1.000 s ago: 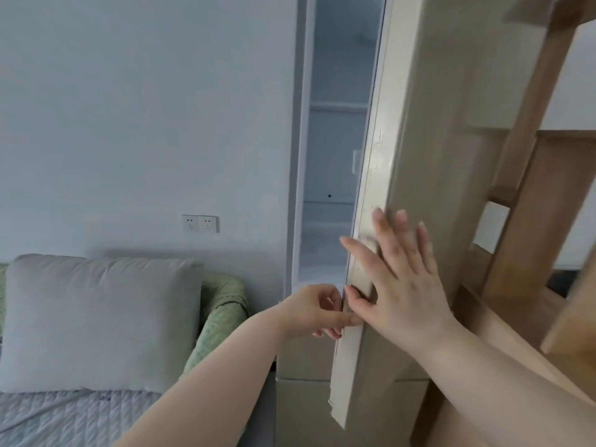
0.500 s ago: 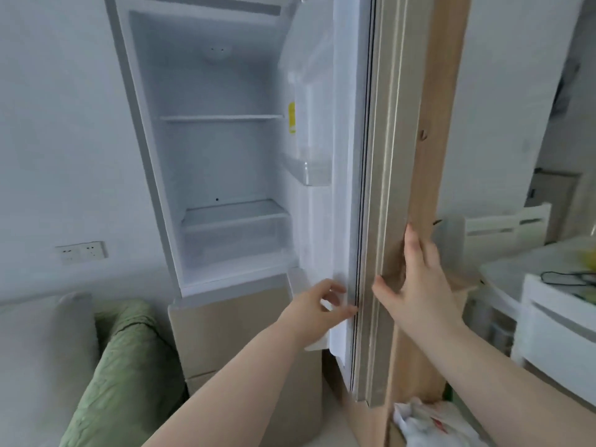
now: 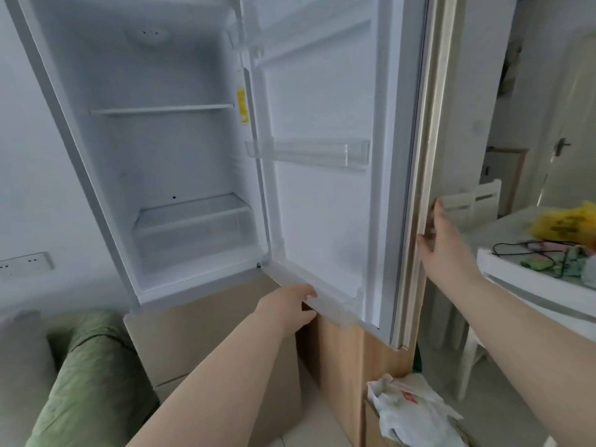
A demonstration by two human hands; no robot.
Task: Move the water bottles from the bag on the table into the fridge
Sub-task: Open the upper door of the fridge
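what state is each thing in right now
fridge door: swung wide open
fridge: shelves bare, no bottles
door shelf: empty
lower fridge door: shut
yellow bag: lying on the table, blurred
left hand: at the door's bottom edge, grip unclear
right hand: open, fingers straight against the door's outer edge

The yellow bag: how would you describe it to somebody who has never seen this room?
Right of the open fridge door stands a white table. The yellow bag lies at its far end, behind a black cable. Its bright yellow sets it apart from the white bag low beside that door.
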